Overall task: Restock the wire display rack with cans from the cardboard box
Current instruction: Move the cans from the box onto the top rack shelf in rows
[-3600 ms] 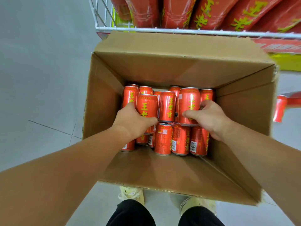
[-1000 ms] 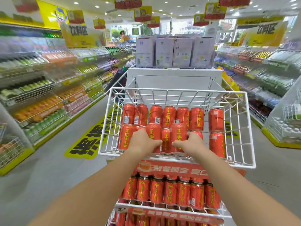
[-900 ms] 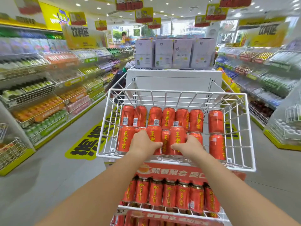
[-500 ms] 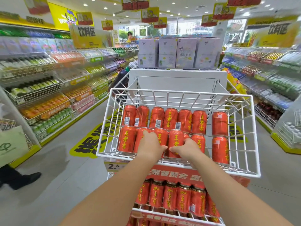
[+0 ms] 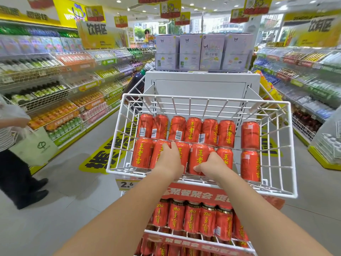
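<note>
A white wire rack basket (image 5: pixel 287 148) holds two rows of red cans with yellow characters lying on their sides. My left hand (image 5: pixel 170 161) grips a can (image 5: pixel 181 152) in the front row, near the middle. My right hand (image 5: pixel 212 164) grips the neighbouring can (image 5: pixel 198 157) to its right. Both cans rest among the others in the front row. The back row (image 5: pixel 193 129) is filled side by side, and two more cans (image 5: pixel 250 150) lie apart at the right. The cardboard box is out of view.
A lower rack tier (image 5: pixel 193 217) below holds more red cans behind a red sign. A person with a pale bag (image 5: pixel 34 146) stands at the left in the aisle. Stocked shelves (image 5: pixel 55 100) line both sides. Lilac cartons (image 5: pixel 203 51) sit on the white stand behind the basket.
Since the box view, both hands lifted cans up to the basket. Over the last second the cans settled lower into the front row, and a person walked in at the left.
</note>
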Tool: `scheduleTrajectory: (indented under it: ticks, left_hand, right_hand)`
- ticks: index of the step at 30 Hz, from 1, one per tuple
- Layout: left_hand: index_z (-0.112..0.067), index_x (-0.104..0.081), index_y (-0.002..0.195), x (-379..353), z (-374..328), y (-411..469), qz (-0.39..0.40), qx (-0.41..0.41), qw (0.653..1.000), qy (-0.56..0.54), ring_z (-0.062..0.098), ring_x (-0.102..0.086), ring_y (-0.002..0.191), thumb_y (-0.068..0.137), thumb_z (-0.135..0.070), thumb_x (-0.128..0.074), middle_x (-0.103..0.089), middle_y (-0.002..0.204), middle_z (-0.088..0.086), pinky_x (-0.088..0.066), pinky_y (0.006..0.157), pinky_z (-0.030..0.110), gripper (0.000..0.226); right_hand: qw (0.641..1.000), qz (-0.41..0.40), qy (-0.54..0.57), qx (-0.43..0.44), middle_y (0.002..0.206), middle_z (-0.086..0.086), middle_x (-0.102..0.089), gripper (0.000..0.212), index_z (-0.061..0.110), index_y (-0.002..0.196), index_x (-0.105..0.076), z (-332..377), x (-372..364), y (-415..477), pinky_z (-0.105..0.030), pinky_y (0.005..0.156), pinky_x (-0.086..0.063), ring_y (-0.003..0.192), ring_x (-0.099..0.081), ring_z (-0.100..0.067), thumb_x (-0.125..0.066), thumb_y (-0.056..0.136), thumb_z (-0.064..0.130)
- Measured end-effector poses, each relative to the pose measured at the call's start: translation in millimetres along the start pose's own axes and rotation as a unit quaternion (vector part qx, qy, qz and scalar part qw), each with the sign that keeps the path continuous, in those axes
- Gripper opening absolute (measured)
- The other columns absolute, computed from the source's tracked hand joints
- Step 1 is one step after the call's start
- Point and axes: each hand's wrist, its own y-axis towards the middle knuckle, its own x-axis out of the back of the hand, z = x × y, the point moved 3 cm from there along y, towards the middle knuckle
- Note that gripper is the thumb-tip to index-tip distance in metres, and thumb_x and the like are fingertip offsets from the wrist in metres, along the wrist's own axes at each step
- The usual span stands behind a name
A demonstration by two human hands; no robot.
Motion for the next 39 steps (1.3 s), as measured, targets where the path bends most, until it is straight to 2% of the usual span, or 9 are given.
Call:
scheduleTrajectory:
  ticks: [4, 7, 9, 13, 17, 21, 26, 34, 39]
  left_hand:
    - [-0.002, -0.007, 0.159, -4, 1, -2, -0.003, 0.016, 1.000, 0.007, 0.035, -0.048, 0.135, 0.097, -0.030, -0.066, -0.023, 0.157, 0.023, -0.045, 0.103, 0.036, 0.090]
    - [-0.003, -0.007, 0.160, -4, 0, -2, 0.001, 0.020, 1.000, 0.002, 0.036, -0.046, 0.137, 0.098, -0.031, -0.065, -0.029, 0.156, 0.024, -0.045, 0.105, 0.037, 0.089]
    - [-0.004, -0.017, 0.158, -3, 1, -2, -0.006, 0.026, 1.000, -0.008, 0.035, -0.050, 0.133, 0.096, -0.031, -0.068, -0.040, 0.150, 0.021, -0.046, 0.103, 0.038, 0.085]
    - [-0.009, -0.053, 0.126, -4, 5, -2, -0.036, 0.033, 0.998, -0.043, 0.032, -0.063, 0.109, 0.089, -0.028, -0.076, -0.060, 0.121, 0.013, -0.055, 0.091, 0.040, 0.047]
    - [-0.014, -0.059, 0.105, 0, 4, -7, -0.054, 0.047, 0.994, -0.078, 0.028, -0.066, 0.097, 0.085, -0.024, -0.081, -0.067, 0.103, 0.007, -0.058, 0.085, 0.042, 0.032]
    - [-0.012, -0.057, 0.109, 2, 2, -9, -0.044, 0.048, 0.997, -0.046, 0.030, -0.065, 0.101, 0.088, -0.027, -0.078, -0.065, 0.109, 0.009, -0.057, 0.084, 0.042, 0.033]
    - [-0.013, -0.053, 0.121, 11, 6, -24, -0.042, 0.004, 0.998, 0.046, 0.031, -0.059, 0.109, 0.098, -0.035, -0.059, -0.055, 0.121, 0.010, -0.051, 0.085, 0.040, 0.033]
    - [-0.015, -0.049, 0.130, 25, 36, -49, -0.058, -0.102, 0.981, 0.157, 0.032, -0.052, 0.117, 0.093, -0.060, -0.047, -0.053, 0.126, 0.011, -0.048, 0.094, 0.046, 0.059]
    - [-0.015, -0.044, 0.141, 32, 64, -68, -0.065, -0.148, 0.971, 0.177, 0.033, -0.049, 0.124, 0.087, -0.070, -0.044, -0.053, 0.132, 0.012, -0.041, 0.105, 0.050, 0.077]
  right_hand:
    - [1.000, -0.014, -0.007, 0.018, 0.125, -0.004, -0.060, 0.078, 0.019, 0.137, -0.041, 2, 0, 0, -0.044, 0.094, -0.052, 0.111, -0.060, -0.028, -0.087, 0.074, 0.027]
    - [0.999, -0.029, -0.031, 0.032, 0.124, -0.005, -0.060, 0.077, 0.018, 0.136, -0.042, 3, -2, -3, -0.040, 0.088, -0.052, 0.108, -0.061, -0.027, -0.086, 0.074, 0.032]
    - [0.997, -0.038, -0.047, 0.043, 0.123, -0.006, -0.060, 0.074, 0.015, 0.134, -0.042, 5, -3, -6, -0.037, 0.082, -0.051, 0.105, -0.061, -0.026, -0.085, 0.076, 0.032]
    - [0.995, -0.052, -0.068, 0.046, 0.126, -0.007, -0.058, 0.076, 0.015, 0.137, -0.040, 5, -5, -8, -0.041, 0.090, -0.052, 0.112, -0.061, -0.029, -0.084, 0.077, 0.034]
    - [0.995, -0.048, -0.078, 0.047, 0.124, -0.007, -0.058, 0.075, 0.014, 0.136, -0.040, 6, -4, -10, -0.041, 0.088, -0.054, 0.108, -0.061, -0.028, -0.083, 0.078, 0.034]
    - [0.990, -0.045, -0.129, 0.041, 0.128, -0.008, -0.056, 0.080, 0.013, 0.138, -0.039, 8, -2, -15, -0.047, 0.092, -0.054, 0.110, -0.061, -0.030, -0.080, 0.077, 0.044]
    - [0.958, -0.072, -0.269, 0.062, 0.141, -0.014, -0.048, 0.085, 0.007, 0.147, -0.031, 16, 1, -30, -0.046, 0.101, -0.048, 0.125, -0.052, -0.035, -0.063, 0.087, 0.058]
    - [0.915, -0.095, -0.372, 0.120, 0.153, -0.014, -0.038, 0.088, 0.015, 0.151, -0.030, 16, -5, -71, -0.051, 0.110, -0.035, 0.138, -0.037, -0.038, -0.032, 0.087, 0.076]
    - [0.902, -0.131, -0.388, 0.138, 0.156, -0.011, -0.036, 0.083, 0.017, 0.150, -0.034, 15, -24, -108, -0.052, 0.115, -0.029, 0.143, -0.032, -0.034, -0.025, 0.090, 0.074]
